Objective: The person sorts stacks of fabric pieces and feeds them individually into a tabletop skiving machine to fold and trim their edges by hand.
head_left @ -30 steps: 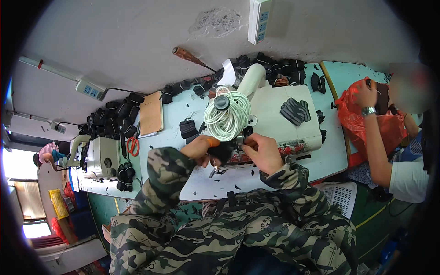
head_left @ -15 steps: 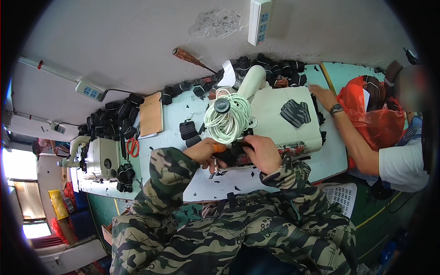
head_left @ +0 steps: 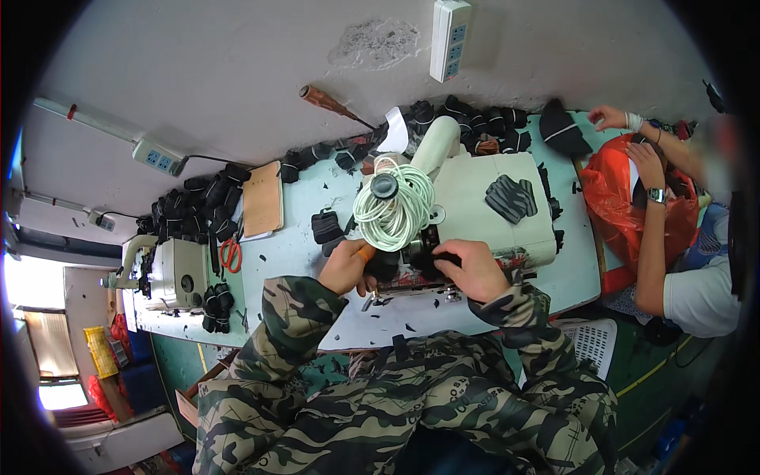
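A cream sewing machine stands before me, with a coil of pale green cord on top of its head. At the machine's front, my left hand, an orange band on one finger, is closed on a piece of black knit fabric beneath the coil. My right hand pinches the same dark material by the machine's working end, thumb and fingers together. The coil and fingers hide part of the fabric. Flat on the machine's top lie black gloves. More dark folded pieces rest left of the coil.
Bundled black knit pieces line the wall, near a brown notebook and red scissors. Another machine stands left. A screwdriver leans at the back. A co-worker's hands are at a red bag on the right.
My right hand has shifted slightly right and down. The co-worker's arm has drawn back from the table to the red bag, and a black bundle now lies at the table's far right.
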`<action>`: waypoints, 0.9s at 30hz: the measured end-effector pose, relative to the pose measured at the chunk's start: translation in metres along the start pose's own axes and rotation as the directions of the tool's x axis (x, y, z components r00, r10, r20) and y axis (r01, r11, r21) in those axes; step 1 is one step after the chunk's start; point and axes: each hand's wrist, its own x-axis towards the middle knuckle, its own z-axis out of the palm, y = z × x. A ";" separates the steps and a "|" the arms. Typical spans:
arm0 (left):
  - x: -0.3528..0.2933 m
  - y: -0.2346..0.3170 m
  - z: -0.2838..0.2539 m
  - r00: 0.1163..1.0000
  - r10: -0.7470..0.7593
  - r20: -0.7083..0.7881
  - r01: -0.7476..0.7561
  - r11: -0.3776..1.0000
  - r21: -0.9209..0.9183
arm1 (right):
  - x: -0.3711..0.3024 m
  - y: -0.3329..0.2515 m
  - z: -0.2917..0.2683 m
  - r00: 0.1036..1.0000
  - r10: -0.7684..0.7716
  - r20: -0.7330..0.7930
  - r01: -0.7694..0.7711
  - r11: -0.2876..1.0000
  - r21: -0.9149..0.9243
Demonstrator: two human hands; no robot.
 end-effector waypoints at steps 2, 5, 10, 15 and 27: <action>0.002 -0.005 0.003 0.995 0.092 -0.022 -0.093 0.996 -0.017 | -0.002 0.003 -0.006 0.968 0.151 0.200 -0.196 0.953 0.230; 0.010 -0.004 0.009 0.998 0.032 0.061 -0.034 0.999 0.025 | 0.003 0.003 -0.002 0.987 -0.050 0.150 0.030 0.990 0.138; 0.014 0.009 0.005 0.968 -0.114 0.225 0.102 0.993 0.064 | 0.010 -0.003 0.020 0.999 -0.026 0.023 0.027 0.999 -0.036; -0.019 -0.009 0.024 0.867 -0.102 0.488 0.015 0.984 0.180 | -0.001 0.011 -0.019 0.919 -0.088 -0.385 0.061 0.995 -0.083; -0.027 -0.021 0.022 0.887 -0.014 0.461 -0.006 0.999 0.041 | -0.032 0.000 -0.004 0.888 -0.232 -0.397 0.073 0.923 -0.377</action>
